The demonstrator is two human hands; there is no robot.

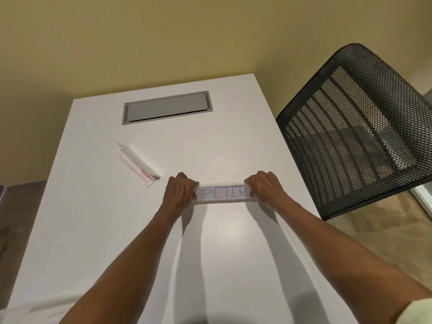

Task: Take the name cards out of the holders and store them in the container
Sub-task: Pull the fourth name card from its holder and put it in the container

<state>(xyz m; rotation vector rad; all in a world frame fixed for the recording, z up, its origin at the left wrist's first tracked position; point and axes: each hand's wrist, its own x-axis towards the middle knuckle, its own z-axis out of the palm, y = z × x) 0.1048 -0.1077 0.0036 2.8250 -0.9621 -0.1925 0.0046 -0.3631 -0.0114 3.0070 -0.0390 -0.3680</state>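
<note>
**Both hands on the PETER holder**

Here we grip a clear holder [223, 192] at both ends, near the middle of the white table [233, 242]. To its left and a little farther away lies a second holder [138, 163], apparently empty, tipped on its side. Our left hand [180, 191] curls its fingers around the holder's left end; the name card [224, 192] marked PETER faces us inside it; our right hand [265, 187] closes on the right end. Both arms reach forward, nearly straight, knuckles up. To do this well, we judge one hand should steady the holder while the other pinches the card's edge and slides it out sideways without creasing. No container is in view.
</note>
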